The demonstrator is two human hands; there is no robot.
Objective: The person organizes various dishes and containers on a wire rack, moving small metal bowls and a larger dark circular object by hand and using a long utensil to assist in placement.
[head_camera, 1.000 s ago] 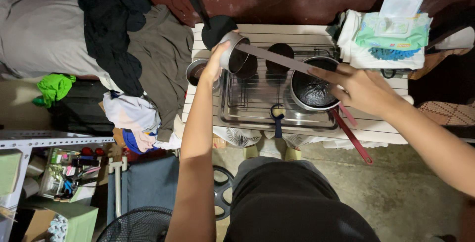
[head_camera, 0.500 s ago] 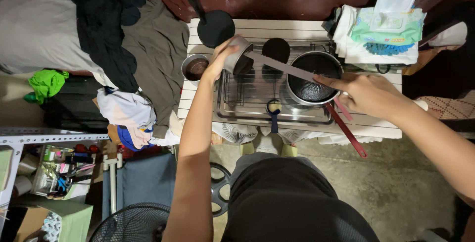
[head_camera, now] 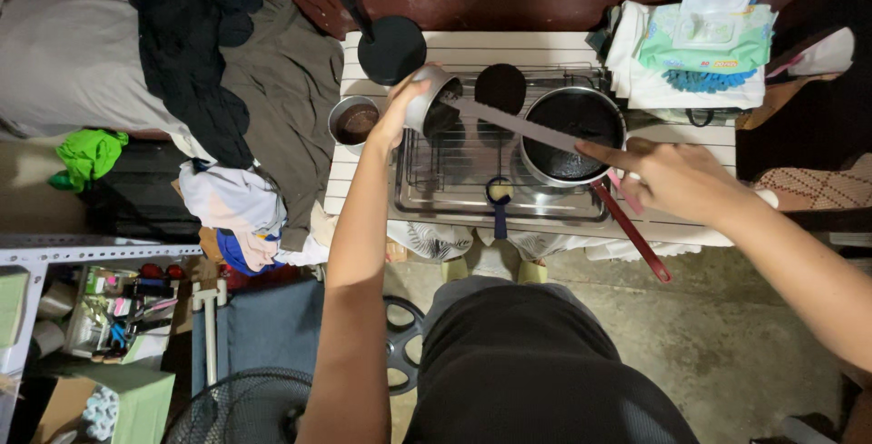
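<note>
**Steel cup tilted over the wire rack, long blade at its mouth**

Steel cup, small and round, tilted on its side above the left rear corner of the wire rack; mouth turned toward the right. Clasped from the left by the left hand, fingers curled closed around the wall. Long flat metal blade running from the cup mouth rightward and slightly down, across the rim of the round steel saucepan. Blade's near end pinched in the right hand, index finger stretched along it; exact grip under the palm not discernible. Saucepan with dark interior seated on the right of the rack; red handle angled down to the right past the table edge. Rack set in a shallow steel tray on a white slatted table. Blue-handled scoop lying at the tray's front. Second small steel cup with brown contents standing just left of the tray. Black round lid at the rear. Pack of wet wipes on folded cloth at the right rear corner.
</note>
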